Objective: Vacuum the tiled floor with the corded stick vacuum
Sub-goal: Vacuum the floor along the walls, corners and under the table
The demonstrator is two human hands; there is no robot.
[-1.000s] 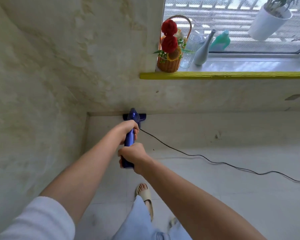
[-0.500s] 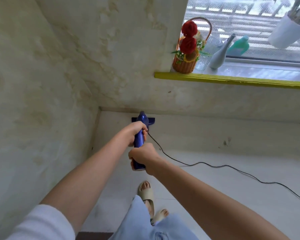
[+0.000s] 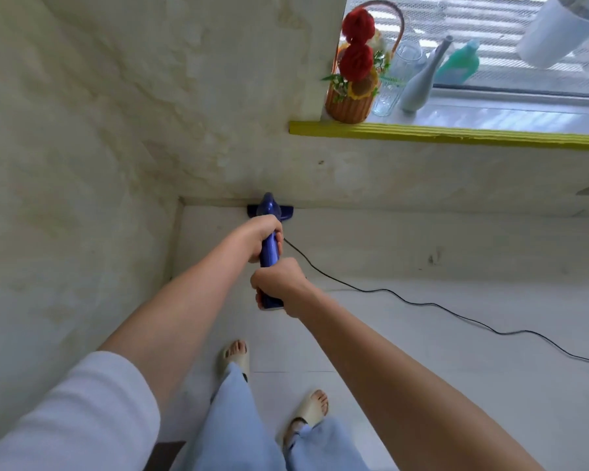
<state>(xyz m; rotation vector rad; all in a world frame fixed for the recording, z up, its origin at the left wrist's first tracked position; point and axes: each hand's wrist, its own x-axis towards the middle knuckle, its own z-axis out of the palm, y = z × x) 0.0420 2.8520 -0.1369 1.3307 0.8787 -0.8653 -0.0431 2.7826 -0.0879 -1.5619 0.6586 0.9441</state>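
I hold a blue stick vacuum with both hands, seen from above along its shaft. My left hand grips the upper body further from me, and my right hand grips the handle end nearest me. The vacuum's floor head lies on the pale tiled floor against the foot of the far wall, close to the room's corner. A thin black cord runs from the vacuum across the floor to the right edge.
Walls stand close at the left and ahead, meeting in a corner. A yellow-edged window sill juts out above right, carrying a flower basket, a glass vase and bottles. My sandalled feet stand on the tiles below the handle.
The view has shifted right and down a little, so the sill sits higher right. My second foot has come forward into view. Both hands keep their grip, with the head still at the wall.
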